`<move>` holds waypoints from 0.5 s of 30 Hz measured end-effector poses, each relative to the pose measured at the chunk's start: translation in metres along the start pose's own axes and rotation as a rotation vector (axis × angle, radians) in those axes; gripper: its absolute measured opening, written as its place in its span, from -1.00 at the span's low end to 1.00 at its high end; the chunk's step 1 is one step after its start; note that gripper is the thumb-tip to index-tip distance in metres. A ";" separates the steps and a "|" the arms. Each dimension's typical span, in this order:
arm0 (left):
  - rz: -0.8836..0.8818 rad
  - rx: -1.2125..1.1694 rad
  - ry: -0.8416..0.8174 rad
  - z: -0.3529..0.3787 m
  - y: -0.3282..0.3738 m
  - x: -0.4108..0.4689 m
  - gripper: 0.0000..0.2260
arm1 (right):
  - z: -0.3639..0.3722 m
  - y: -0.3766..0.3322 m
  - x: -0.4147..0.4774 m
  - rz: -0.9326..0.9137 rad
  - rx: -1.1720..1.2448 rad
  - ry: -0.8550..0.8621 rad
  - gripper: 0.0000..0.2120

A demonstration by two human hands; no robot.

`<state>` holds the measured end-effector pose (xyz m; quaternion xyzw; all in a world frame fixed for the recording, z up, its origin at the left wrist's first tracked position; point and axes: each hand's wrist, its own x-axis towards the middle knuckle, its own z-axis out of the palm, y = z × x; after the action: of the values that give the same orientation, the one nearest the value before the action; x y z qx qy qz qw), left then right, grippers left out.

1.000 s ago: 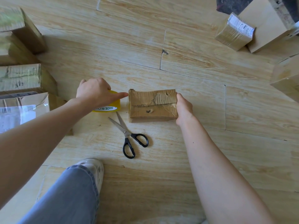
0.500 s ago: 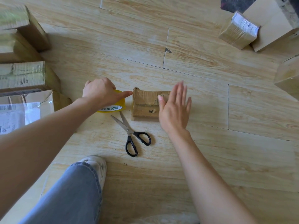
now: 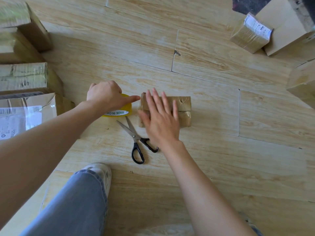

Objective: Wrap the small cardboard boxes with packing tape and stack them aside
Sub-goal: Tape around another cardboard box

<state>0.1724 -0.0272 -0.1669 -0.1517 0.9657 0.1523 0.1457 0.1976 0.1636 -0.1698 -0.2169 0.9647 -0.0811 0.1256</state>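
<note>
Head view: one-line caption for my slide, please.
Left hand grips the tape roll while the flat right hand presses on the box, scissors beside them on the floor.

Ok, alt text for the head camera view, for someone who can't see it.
A person's right hand spreads flat over a small taped cardboard box on a wood floor, while the left hand grips a yellow tape roll beside it. Scissors lie nearby; more boxes sit at left and upper right.
</note>
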 end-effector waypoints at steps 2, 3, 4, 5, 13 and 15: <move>-0.009 -0.016 -0.015 0.000 -0.002 -0.001 -0.29 | -0.003 0.021 -0.004 0.092 -0.015 0.002 -0.37; -0.017 -0.030 -0.022 0.000 -0.002 -0.002 -0.29 | -0.005 0.032 -0.007 0.150 -0.025 -0.005 -0.35; -0.023 -0.043 -0.028 0.000 -0.002 -0.003 -0.29 | -0.006 0.044 -0.009 0.213 -0.032 -0.010 -0.33; -0.021 -0.051 -0.032 0.000 -0.002 -0.004 -0.29 | -0.008 0.054 -0.011 0.278 -0.026 -0.012 -0.30; 0.033 -0.049 -0.088 0.001 -0.003 -0.009 -0.38 | -0.014 0.036 -0.019 0.007 0.027 0.138 -0.17; 0.078 -0.164 -0.195 -0.003 -0.009 -0.010 -0.57 | -0.013 0.019 -0.019 -0.128 0.020 0.111 -0.21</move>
<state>0.1843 -0.0343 -0.1630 -0.1101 0.9365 0.2503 0.2197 0.2028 0.1900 -0.1578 -0.2720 0.9534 -0.1107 0.0688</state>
